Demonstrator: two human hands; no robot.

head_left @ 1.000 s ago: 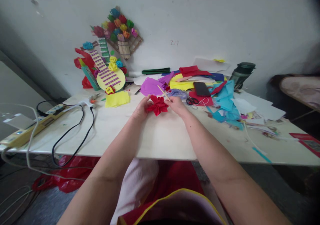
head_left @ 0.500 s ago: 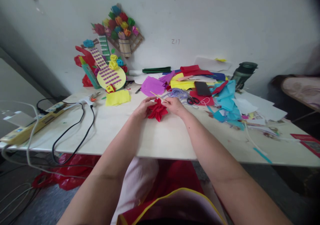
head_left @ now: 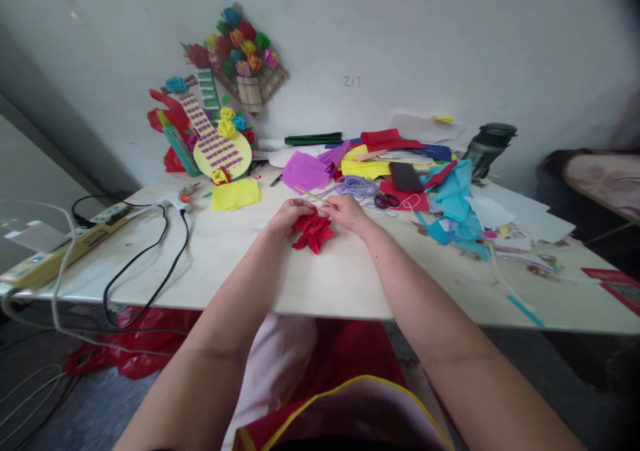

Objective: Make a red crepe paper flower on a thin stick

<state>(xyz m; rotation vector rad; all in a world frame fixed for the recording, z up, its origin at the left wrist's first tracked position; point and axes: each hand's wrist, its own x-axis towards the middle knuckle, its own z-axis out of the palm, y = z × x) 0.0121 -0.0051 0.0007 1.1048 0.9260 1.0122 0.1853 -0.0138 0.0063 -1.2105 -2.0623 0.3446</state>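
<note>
A red crepe-paper flower [head_left: 315, 232] with pointed petals is held just above the white table [head_left: 240, 264]. My left hand [head_left: 289, 216] is closed on its left upper edge, thumb and fingers pinching the paper. In my right hand [head_left: 347, 211] a thin wooden stick [head_left: 311, 194] is pinched, slanting up to the left behind the flower. The fingertips of both hands are close together at the flower's top. Pale purple string [head_left: 357, 187] lies just beyond my right hand, beside black-handled scissors [head_left: 387, 201].
Purple paper [head_left: 305, 171], a yellow sheet [head_left: 236, 195] and a phone [head_left: 405, 177] lie beyond my hands. Blue paper scraps [head_left: 453, 201] and a dark bottle [head_left: 489, 149] are at right. A power strip [head_left: 65, 244] with cables sits at left; a paper-flower guitar [head_left: 223, 154] leans on the wall.
The flower has tipped and shifted slightly down and left, its petals now facing more toward me. The stick has moved a little left and down with my right hand.
</note>
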